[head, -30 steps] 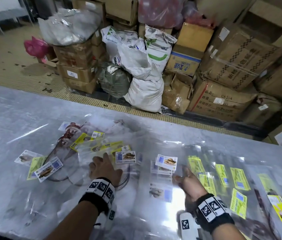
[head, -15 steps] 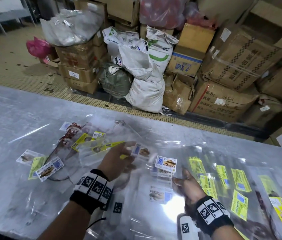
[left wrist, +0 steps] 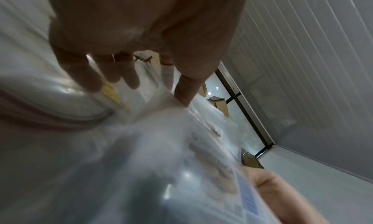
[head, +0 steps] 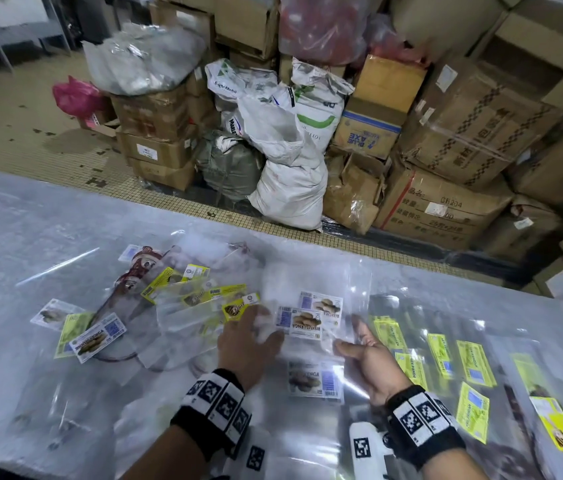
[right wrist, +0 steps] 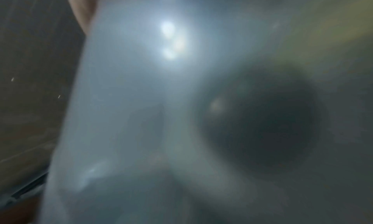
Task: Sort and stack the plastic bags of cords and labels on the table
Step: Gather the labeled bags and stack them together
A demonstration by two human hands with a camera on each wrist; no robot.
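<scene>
A storeroom wall of cardboard boxes (head: 453, 133) and white sacks (head: 287, 174) is seen beyond the far edge of a pale table (head: 31, 216) strewn with clear plastic bags. Toward the left edge a loose heap of bags (head: 183, 296) with yellow labels and dark cords lies jumbled; toward the right edge a row of yellow-labelled bags (head: 460, 365) is laid out overlapping. In the middle, near the front edge, a small stack of bags with white-and-blue labels (head: 311, 327) is being built. The left hand (head: 249, 344) is held over the stack's left side, and a clear bag is pinched between its thumb and fingers (left wrist: 121, 77), as the left wrist view shows. The right hand (head: 370, 358) is rested open at the stack's right side, thumb and forefinger spread; its wrist view is too blurred to add anything. The step is judged to be the laying of a matching bag onto the stack. It would be done well if the label is lined up with those beneath, the slippery film is pressed flat before release, and the stack is steadied from the right.
</scene>
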